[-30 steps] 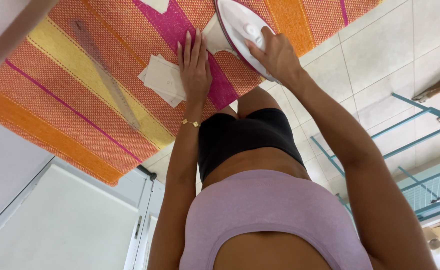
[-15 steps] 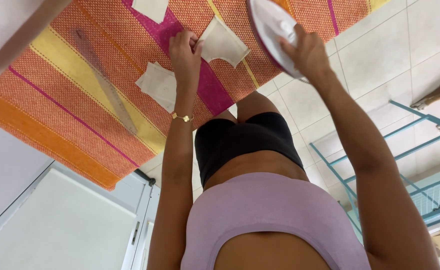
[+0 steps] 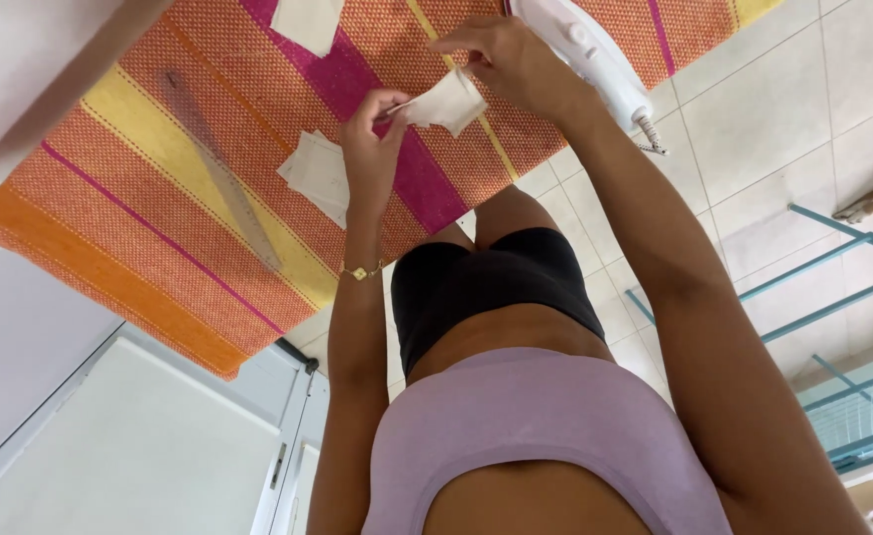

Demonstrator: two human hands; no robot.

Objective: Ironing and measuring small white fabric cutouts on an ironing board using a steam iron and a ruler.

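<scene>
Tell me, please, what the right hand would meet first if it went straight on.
Holding a folded white piece, the right hand points toward another white patch on the striped cloth, probably first; depth is unclear.

packages: none | labels: none | signs: none | screens: none

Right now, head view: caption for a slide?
Both hands, left and right, hold a white patch above a striped cloth; iron beside.

White iron [image 3: 585, 50], clear ruler [image 3: 220, 173], striped cloth [image 3: 159, 248], tiled floor [image 3: 783, 119]
</scene>
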